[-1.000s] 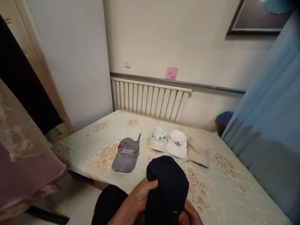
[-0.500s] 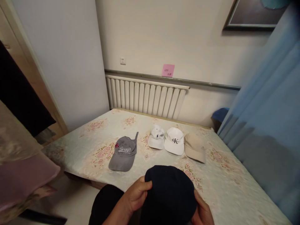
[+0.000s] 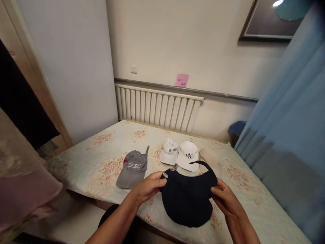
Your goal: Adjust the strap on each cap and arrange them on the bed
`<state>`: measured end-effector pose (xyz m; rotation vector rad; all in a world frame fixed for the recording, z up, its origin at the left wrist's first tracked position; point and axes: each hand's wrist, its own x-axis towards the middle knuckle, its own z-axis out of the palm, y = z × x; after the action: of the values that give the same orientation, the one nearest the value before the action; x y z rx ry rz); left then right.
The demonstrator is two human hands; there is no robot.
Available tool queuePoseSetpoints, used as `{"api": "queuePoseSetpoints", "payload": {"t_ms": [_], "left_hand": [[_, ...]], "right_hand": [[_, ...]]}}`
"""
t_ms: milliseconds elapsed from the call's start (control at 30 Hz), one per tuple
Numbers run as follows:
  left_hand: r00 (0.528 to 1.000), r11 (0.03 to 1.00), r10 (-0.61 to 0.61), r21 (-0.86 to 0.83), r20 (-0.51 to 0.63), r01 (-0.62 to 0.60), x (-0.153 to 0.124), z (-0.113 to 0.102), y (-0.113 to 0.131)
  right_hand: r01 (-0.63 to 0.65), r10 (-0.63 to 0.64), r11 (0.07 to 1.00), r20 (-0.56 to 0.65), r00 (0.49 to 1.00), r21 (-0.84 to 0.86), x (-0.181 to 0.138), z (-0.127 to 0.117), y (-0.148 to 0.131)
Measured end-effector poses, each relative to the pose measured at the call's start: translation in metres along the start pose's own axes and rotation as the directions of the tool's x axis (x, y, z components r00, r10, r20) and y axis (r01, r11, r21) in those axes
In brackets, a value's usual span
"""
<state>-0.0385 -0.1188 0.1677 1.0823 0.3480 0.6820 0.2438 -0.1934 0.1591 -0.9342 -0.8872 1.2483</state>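
I hold a dark navy cap over the near edge of the bed, its back strap and metal buckle turned up and away from me. My left hand pinches its left side by the buckle. My right hand grips its right side. Behind it on the floral bedspread lie a grey cap with script lettering, a small white cap, a white cap with a black logo and a beige cap, partly hidden by the navy one.
A white radiator lines the far wall under a pink sticky note. A blue curtain hangs at the right. Pink bedding sits at the left, near a wooden door frame.
The navy cap has been turned over and moved forward over the bed, its strap opening now up. Both hands have stretched out and hold it by its sides.
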Motion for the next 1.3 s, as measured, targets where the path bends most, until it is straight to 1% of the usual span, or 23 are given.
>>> {"api": "queuePoseSetpoints", "payload": {"t_ms": [100, 200, 333, 533, 600, 733, 833, 967, 1167, 1300], "left_hand": [[1.0, 0.986, -0.001, 0.166, 0.028, -0.004, 0.003, -0.006, -0.003], [1.0, 0.978, -0.019, 0.209, -0.012, 0.021, 0.002, -0.008, -0.017], [0.995, 0.972, -0.035, 0.227, -0.095, 0.056, -0.002, -0.003, -0.031], [0.989, 0.942, 0.006, 0.334, -0.149, 0.044, 0.0, 0.003, -0.032], [0.986, 0.929, 0.0, 0.366, -0.165, 0.061, 0.002, 0.004, -0.032], [0.979, 0.884, -0.008, 0.456, -0.202, 0.101, 0.003, 0.006, -0.035], [0.979, 0.84, 0.004, 0.532, -0.203, 0.107, 0.003, 0.009, -0.037], [0.983, 0.785, 0.046, 0.615, -0.176, 0.073, 0.001, 0.015, -0.035], [0.989, 0.794, 0.051, 0.607, -0.137, 0.043, -0.002, 0.022, -0.034], [0.994, 0.796, 0.02, 0.604, -0.107, 0.049, -0.004, 0.025, -0.035]], "right_hand": [[0.024, -0.022, 0.978, 0.013, 1.0, -0.207, 0.011, -0.008, 0.001], [0.012, 0.01, 0.94, 0.063, 0.998, -0.341, 0.012, -0.013, 0.01], [-0.025, 0.068, 0.92, 0.098, 0.993, -0.39, 0.004, -0.015, 0.017], [-0.047, 0.146, 0.87, 0.167, 0.975, -0.491, -0.006, -0.007, 0.011], [-0.043, 0.168, 0.848, 0.192, 0.967, -0.529, -0.009, -0.002, 0.009], [-0.039, 0.194, 0.8, 0.197, 0.961, -0.599, -0.016, 0.01, 0.008], [-0.065, 0.237, 0.8, 0.214, 0.947, -0.597, -0.022, 0.023, 0.009], [-0.132, 0.299, 0.837, 0.241, 0.924, -0.531, -0.029, 0.036, 0.011], [-0.174, 0.299, 0.842, 0.174, 0.938, -0.51, -0.034, 0.048, 0.021], [-0.213, 0.301, 0.871, 0.139, 0.943, -0.444, -0.033, 0.055, 0.023]]}}
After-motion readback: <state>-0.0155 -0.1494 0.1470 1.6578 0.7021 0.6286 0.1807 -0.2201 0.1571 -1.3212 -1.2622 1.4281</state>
